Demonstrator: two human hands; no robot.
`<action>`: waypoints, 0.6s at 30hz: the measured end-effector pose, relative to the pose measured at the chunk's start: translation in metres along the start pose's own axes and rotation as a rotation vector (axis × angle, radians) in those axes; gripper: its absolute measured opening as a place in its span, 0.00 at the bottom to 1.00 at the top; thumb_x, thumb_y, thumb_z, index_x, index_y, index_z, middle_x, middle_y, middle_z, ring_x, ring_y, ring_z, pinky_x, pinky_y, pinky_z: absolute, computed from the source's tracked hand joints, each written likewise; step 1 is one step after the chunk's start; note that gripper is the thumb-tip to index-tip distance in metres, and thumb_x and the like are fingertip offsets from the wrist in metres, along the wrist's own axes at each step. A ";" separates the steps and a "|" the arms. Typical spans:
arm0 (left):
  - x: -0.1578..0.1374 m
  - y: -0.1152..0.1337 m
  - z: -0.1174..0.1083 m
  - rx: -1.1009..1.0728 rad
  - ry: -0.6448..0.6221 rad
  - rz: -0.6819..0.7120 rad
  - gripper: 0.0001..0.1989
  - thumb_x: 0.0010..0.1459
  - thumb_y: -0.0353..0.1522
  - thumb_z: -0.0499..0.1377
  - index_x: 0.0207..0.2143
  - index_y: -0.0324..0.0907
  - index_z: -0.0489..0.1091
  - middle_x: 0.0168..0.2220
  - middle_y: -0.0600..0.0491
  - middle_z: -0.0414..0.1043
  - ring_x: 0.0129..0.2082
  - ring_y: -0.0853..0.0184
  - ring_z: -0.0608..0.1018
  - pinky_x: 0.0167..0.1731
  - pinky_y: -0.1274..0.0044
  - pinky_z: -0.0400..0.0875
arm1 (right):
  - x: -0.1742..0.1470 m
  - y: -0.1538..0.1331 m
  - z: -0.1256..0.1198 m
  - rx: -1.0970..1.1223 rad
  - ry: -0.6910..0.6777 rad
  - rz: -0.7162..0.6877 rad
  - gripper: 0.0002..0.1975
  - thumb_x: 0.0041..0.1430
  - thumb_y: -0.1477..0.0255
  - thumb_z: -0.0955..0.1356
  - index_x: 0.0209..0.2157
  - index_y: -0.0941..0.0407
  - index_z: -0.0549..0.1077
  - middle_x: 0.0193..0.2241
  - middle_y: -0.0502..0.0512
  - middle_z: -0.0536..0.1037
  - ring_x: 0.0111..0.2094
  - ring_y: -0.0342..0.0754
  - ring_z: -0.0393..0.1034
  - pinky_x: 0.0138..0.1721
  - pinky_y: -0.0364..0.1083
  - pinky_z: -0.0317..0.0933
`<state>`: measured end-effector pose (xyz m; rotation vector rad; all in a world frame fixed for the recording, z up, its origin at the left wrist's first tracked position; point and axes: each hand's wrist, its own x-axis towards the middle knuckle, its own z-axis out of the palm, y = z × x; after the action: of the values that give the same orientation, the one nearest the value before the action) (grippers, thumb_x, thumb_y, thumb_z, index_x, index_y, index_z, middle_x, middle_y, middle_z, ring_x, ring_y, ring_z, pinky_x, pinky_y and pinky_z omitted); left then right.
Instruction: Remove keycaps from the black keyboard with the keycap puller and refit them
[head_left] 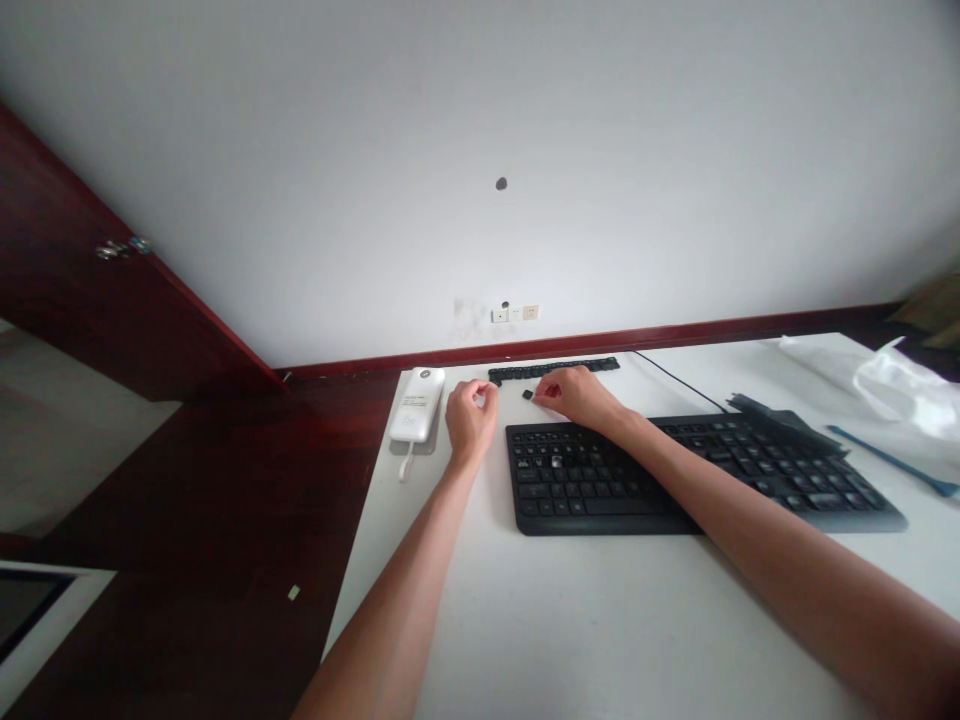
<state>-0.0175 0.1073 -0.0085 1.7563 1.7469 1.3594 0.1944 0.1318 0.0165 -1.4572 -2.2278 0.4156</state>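
Keyboard [739,460]: middle keys obscured by the right forearm [705,490], itself cut off at 4 o'clock; keys at the board's 2 o'clock covered by a dark piece [787,428]. Right hand [574,393]: whether its fingertips grip or merely touch the small black keycap [528,394] cannot be determined. White power bank [416,405]: print too small to read. Plastic bag [892,385]: cut off at 3 o'clock. Pale floor object [294,593], between 7 and 8 o'clock: too small to identify.

keycap row [517,373]: black, behind keyboard [600,490] | keyboard: black, flat | single keycap [528,394]: dark, squarish, near row
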 end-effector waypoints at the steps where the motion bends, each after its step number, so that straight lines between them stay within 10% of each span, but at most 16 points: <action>1: 0.000 0.000 0.000 0.001 -0.002 0.004 0.07 0.63 0.32 0.60 0.33 0.45 0.77 0.35 0.51 0.77 0.35 0.64 0.76 0.40 0.73 0.69 | 0.000 0.001 0.001 0.003 -0.009 -0.015 0.07 0.59 0.71 0.71 0.32 0.56 0.83 0.30 0.56 0.84 0.32 0.52 0.78 0.36 0.47 0.66; 18: -0.002 -0.004 0.003 0.094 -0.062 0.051 0.08 0.62 0.31 0.60 0.35 0.46 0.79 0.36 0.50 0.77 0.37 0.62 0.76 0.40 0.72 0.69 | 0.003 0.001 0.005 0.059 -0.090 -0.243 0.17 0.71 0.69 0.63 0.50 0.53 0.83 0.48 0.57 0.84 0.47 0.57 0.79 0.49 0.50 0.68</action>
<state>-0.0175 0.1076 -0.0132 1.8834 1.7706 1.2473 0.1917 0.1353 0.0121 -1.1404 -2.4054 0.4697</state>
